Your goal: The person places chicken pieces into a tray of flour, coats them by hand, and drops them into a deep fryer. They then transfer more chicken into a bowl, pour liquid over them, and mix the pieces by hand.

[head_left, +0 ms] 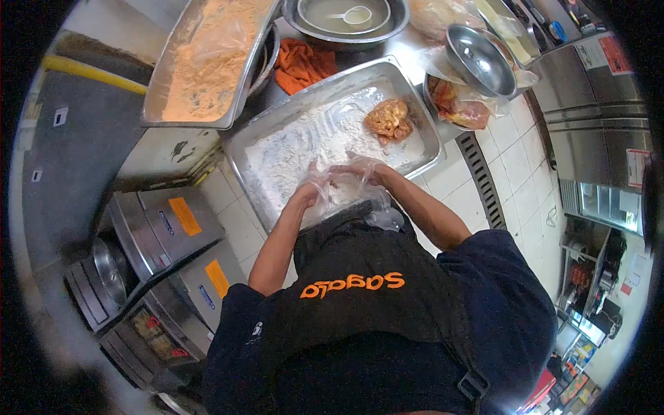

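Note:
A large metal tray (242,162) holds white flour (283,149). At its right side lies a piece of raw, orange-brown marinated meat (389,121). Both hands are in clear plastic gloves over the near part of the tray, close together. My left hand (317,181) is at the flour, its fingers pointing inward. My right hand (363,171) reaches in from the right, nearer to the meat but not touching it. Flour and loose plastic hide the fingers, and whatever lies between the hands cannot be made out.
An orange-powder tray (207,83) stands at the upper left, beside an orange cloth (301,66). Behind are a bowl of liquid with a ladle (356,15) and a tilted steel bowl (481,61) over bagged meat (463,107). Metal cabinets (173,225) stand lower left.

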Demonstrator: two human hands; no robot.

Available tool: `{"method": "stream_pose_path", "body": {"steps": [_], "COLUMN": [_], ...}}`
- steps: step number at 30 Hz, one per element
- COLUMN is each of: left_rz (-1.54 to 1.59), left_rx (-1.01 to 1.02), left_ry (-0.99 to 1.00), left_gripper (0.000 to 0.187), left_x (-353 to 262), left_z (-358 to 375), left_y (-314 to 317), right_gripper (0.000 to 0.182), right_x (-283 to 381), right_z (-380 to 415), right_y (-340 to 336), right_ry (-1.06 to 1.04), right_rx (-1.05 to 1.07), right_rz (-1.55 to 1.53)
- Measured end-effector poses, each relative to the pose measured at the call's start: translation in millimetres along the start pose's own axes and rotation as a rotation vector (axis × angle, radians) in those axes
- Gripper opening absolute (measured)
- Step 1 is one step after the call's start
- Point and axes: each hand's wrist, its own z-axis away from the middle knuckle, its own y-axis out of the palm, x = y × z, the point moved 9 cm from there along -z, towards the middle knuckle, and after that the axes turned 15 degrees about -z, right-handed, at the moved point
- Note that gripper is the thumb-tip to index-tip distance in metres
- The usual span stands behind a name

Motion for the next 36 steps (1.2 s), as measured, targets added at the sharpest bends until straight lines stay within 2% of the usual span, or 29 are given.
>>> {"method": "stream_pose_path", "body": {"steps": [1, 2, 3, 4, 6, 7, 8, 10, 12, 13, 14, 16, 17, 18, 20, 21, 22, 23, 24, 25, 26, 27, 28, 29, 30, 32, 33, 35, 36], "left_rz": [0.082, 0.08, 0.126, 0.173, 0.145, 0.122, 0.115, -0.293, -0.435, -0.568, -0.573, -0.664, -0.77, -0.771, -1.522, -1.471, -1.468, -1.609, -1.751, -1.795, -1.796, -1.81, -1.819, -1.787, -1.789, -1.624, -1.623, -1.504, -1.501], "left_rx": [-0.068, -0.064, 0.01, 0.083, 0.078, 0.074, 0.084, -0.19, -0.237, -0.296, -0.284, -0.229, -0.291, -0.29, -0.499, -0.64, -0.643, -0.617, -0.584, -0.53, -0.527, -0.397, -0.266, -0.23, -0.229, -0.174, -0.174, -0.061, -0.065], "left_ry": [0.115, 0.116, 0.136, 0.151, 0.11, 0.068, 0.061, 0.251, 0.327, 0.403, 0.403, 0.573, 0.755, 0.756, 0.413, 0.345, 0.342, 0.351, 0.36, 0.486, 0.481, 0.486, 0.49, 0.481, 0.478, 0.093, 0.09, 0.012, 0.01], "left_gripper": [0.076, 0.076, 0.07, 0.064, 0.059, 0.055, 0.055, 0.052, 0.051, 0.051, 0.051, 0.051, 0.048, 0.048, 0.056, 0.065, 0.065, 0.064, 0.063, 0.06, 0.06, 0.058, 0.057, 0.059, 0.059, 0.065, 0.065, 0.078, 0.078], "left_x": [-10, 0, 13, 17, 2, -4, -18, -79, -132, -152, -150, -149, -149, -132, -90, -128, -131, -129, -123, -112, -107, -96, -82, -79, -77, -50, -37, 4, 16], "left_z": [-1, -17, -45, -62, -77, -83, -82, -63, -29, -19, -28, -59, -72, -113, -193, -107, -88, -78, -78, -82, -82, -82, -80, -64, -47, -28, -25, -30, -30], "left_y": [2, 3, 5, 8, 11, 16, 23, 15, 26, 29, 27, 14, 5, -12, -46, -30, -19, -4, 5, 13, 11, 16, 20, 20, 23, 8, 7, 4, -1], "right_gripper": [0.099, 0.103, 0.101, 0.101, 0.093, 0.077, 0.061, 0.053, 0.051, 0.05, 0.05, 0.05, 0.053, 0.053, 0.05, 0.05, 0.048, 0.046, 0.046, 0.043, 0.041, 0.041, 0.04, 0.039, 0.039, 0.05, 0.05, 0.048, 0.048], "right_x": [12, 18, -27, -18, 13, -23, -55, -27, 5, -4, -9, 3, 5, 1, -20, -29, -33, -41, -53, -55, -49, -43, -47, -53, -59, -62, -51, -52, -44], "right_z": [14, 21, -39, -31, -2, -46, -66, -46, 12, 3, 6, 18, 36, 37, 37, 31, 20, 8, -1, -10, -13, -16, -30, -39, -45, -55, -46, -34, -29], "right_y": [8, 12, 10, 2, -24, -51, -82, -115, -145, -164, -172, -176, -176, -179, -197, -198, -189, -178, -168, -153, -140, -129, -103, -77, -68, -28, -17, -4, 1], "right_ry": [0.008, 0.012, -0.115, -0.116, -0.176, -0.33, -0.07, -0.411, -0.219, -0.268, -0.262, -0.429, -0.234, -0.233, -0.097, -0.099, -0.106, -0.108, -0.104, -0.174, -0.25, -0.25, -0.218, -0.186, -0.188, -0.484, -0.485, -0.148, -0.151], "right_rx": [0.013, 0.028, 0.155, 0.154, 0.03, -0.195, -0.296, -0.343, -0.546, -0.569, -0.578, -0.515, -0.535, -0.537, -0.706, -0.701, -0.613, -0.52, -0.516, -0.606, -0.695, -0.691, -0.445, -0.2, -0.198, -0.081, -0.078, 0.063, 0.066], "right_rz": [-0.241, -0.481, -0.547, -0.552, 0.005, 0.421, 0.077, 0.165, -0.076, -0.078, -0.084, -0.129, 0.021, 0.02, 0.242, 0.246, 0.456, 0.662, 0.659, 0.739, 0.82, 0.816, 0.847, 0.871, 0.869, 1.072, 1.071, 0.6, 0.603]}}
